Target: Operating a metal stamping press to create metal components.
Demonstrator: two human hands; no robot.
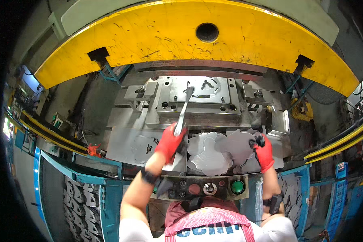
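My left hand [169, 143], in a red glove, is closed round a long pale-handled tool [182, 113]. The tool's narrow grey end reaches over the steel die [220, 92], which has cut-out openings and round holes. Red with dark fingertips, the glove on my right hand [263, 152] is curled at the right edge of a flat grey sheet-metal blank [240, 145]; its fingers appear closed on that edge. More rounded blanks [209, 155] overlap just left of it. A flat grey plate [127, 145] with small dark scraps [149, 148] lies left of my left hand.
The yellow press beam [157, 36] spans above the die. In front of me is a control panel [197, 188] with a green button [237, 186] and a red button [194, 188]. Blue-framed bins with cut metal parts [81, 205] stand at both sides.
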